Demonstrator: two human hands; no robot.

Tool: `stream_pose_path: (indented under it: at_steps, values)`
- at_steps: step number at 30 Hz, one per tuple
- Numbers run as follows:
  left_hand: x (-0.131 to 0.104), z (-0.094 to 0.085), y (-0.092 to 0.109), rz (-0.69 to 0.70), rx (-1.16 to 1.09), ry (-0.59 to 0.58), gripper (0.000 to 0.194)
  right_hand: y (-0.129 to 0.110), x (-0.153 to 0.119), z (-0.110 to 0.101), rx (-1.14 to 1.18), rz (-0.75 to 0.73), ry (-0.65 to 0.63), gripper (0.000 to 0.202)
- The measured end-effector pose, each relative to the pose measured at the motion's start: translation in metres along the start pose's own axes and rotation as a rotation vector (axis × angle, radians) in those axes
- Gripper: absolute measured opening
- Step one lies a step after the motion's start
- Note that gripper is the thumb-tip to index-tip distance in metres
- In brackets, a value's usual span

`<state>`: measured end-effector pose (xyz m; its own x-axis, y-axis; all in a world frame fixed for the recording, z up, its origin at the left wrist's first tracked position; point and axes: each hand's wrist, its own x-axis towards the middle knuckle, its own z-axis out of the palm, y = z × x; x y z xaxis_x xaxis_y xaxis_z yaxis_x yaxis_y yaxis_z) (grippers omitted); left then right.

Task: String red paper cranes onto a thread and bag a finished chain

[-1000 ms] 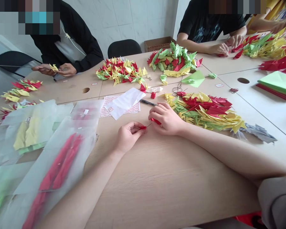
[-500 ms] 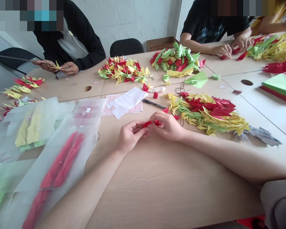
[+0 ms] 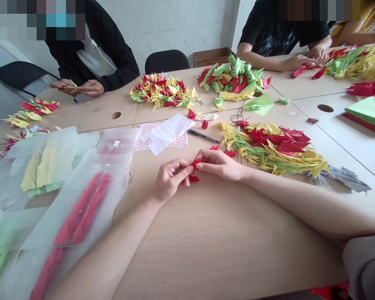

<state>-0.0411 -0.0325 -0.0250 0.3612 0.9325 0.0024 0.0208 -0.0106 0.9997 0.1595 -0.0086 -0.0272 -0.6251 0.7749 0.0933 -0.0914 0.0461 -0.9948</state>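
Note:
Between my two hands a small red folded-paper crane (image 3: 195,163) is pinched above the table. Thumb and fingers of my left hand (image 3: 171,180) close on its left side. My right hand (image 3: 221,165) grips it from the right, thumb across the front; the fingers partly cover its shape. Another bit of red paper (image 3: 193,178) shows just below, by the left fingertips. Loose red folded pieces (image 3: 229,153) lie beyond my right hand, beside a heap of yellow, red and green paper cranes (image 3: 279,148) with dark thread among them.
Plastic bags of folded paper (image 3: 115,196) cover the left side. A white sheet (image 3: 168,132), printed label sheets (image 3: 142,143) and a pen (image 3: 203,136) lie ahead. More crane heaps (image 3: 162,92) and green paper squares (image 3: 367,112) are farther off. Two people work across the table.
My right hand has turned so its thumb now faces me. The red paper has come together between both hands' fingertips. Across the table, the co-workers' hands have shifted slightly.

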Motion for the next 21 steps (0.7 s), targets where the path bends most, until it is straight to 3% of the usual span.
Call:
stream_pose_path:
  at_steps: [6, 14, 21]
  values:
    - [-0.002, 0.001, -0.001, 0.112, 0.189, 0.021, 0.018, 0.002, -0.002, 0.008, -0.096, -0.001, 0.125, 0.032]
    - [-0.001, 0.000, -0.003, 0.143, 0.227, -0.006, 0.018, -0.005, -0.002, 0.005, -0.047, 0.073, 0.127, 0.033]
    - [0.000, -0.001, -0.011, 0.187, 0.233, 0.142, 0.019, -0.003, -0.003, 0.007, -0.241, 0.007, 0.238, 0.034]
